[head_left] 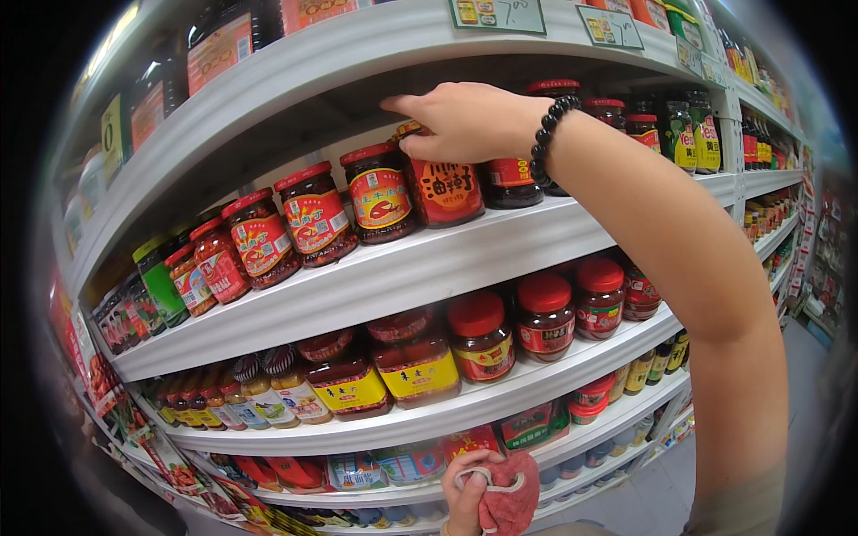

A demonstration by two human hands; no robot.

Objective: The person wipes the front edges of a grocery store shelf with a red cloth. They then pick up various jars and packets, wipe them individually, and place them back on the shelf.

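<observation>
Head view of a shop aisle. The right hand [465, 121], at about 12 o'clock, rests on top of a red-labelled jar [444, 188] on the second white shelf [393, 277]; the fingers curl over the lid, which they hide, so whether they pinch it or merely lie on it cannot be told. A bracelet of dark beads [547, 134] circles the wrist, and the forearm runs down toward 4 o'clock, masking jars behind it. The left hand [472, 496], at 6 o'clock and cut off by the lower edge, is closed on a red cloth [511, 500]. Just left of the held jar, at 10 to 11 o'clock, stands a row of red-lidded sauce jars [313, 214]. The shelf below carries more red-capped jars [543, 317]. Price tags [497, 13] on the top shelf edge are partly cropped. The shelving bends with the lens; the far aisle at 3 o'clock is blurred. Pale floor [657, 496] shows at 5 o'clock.
</observation>
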